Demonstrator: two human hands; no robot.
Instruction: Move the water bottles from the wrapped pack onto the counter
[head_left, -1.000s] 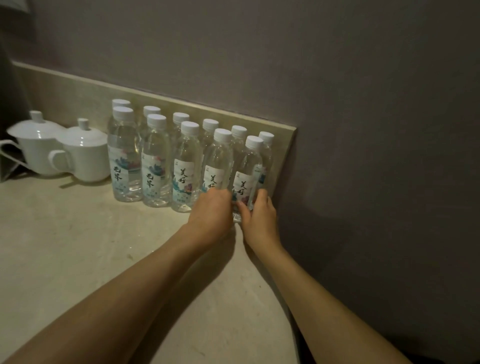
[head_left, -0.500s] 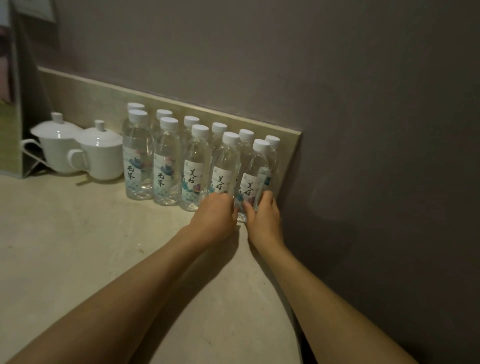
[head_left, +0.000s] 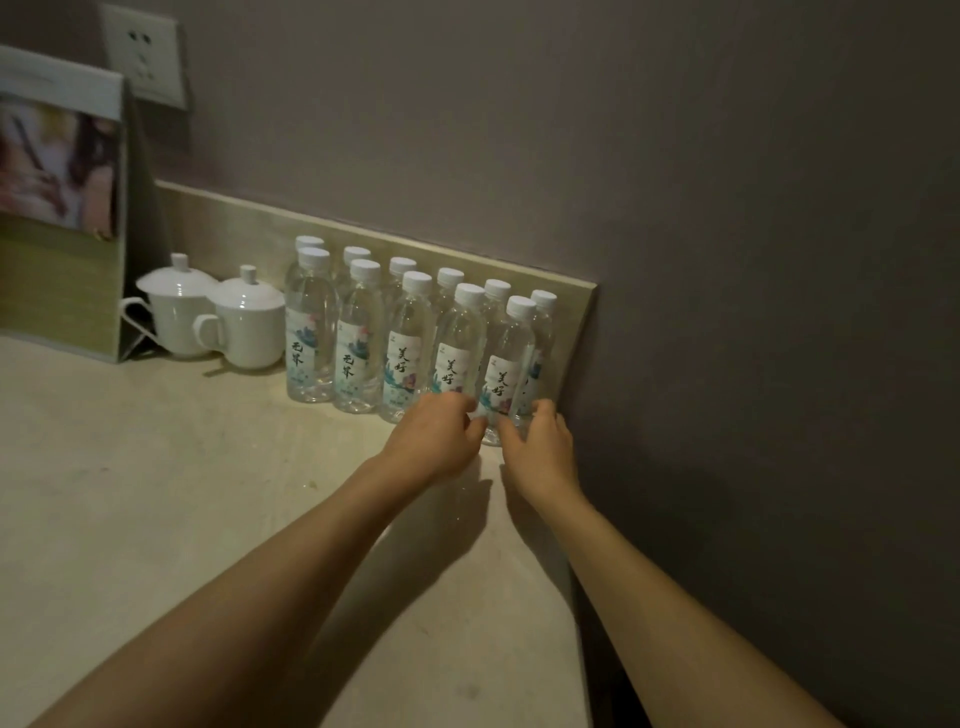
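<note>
Ten water bottles (head_left: 358, 338) with white caps stand in two rows on the pale tabletop (head_left: 156, 493), close against the low back panel (head_left: 249, 234) by the wall. Both hands are down at the right end of the rows. The left hand (head_left: 434, 441) has its fingers curled at the bottom of the second front bottle from the right (head_left: 457, 343). The right hand (head_left: 540, 447) has its fingers curled around the bottom of the last front bottle (head_left: 506, 358). Its thumb sits on the bottle's left side. To the left of the bottles are two white cups with lids (head_left: 218, 317), touching each other. Further left stands a folded picture card (head_left: 62, 208). A wall socket (head_left: 145, 57) is above it.
</note>
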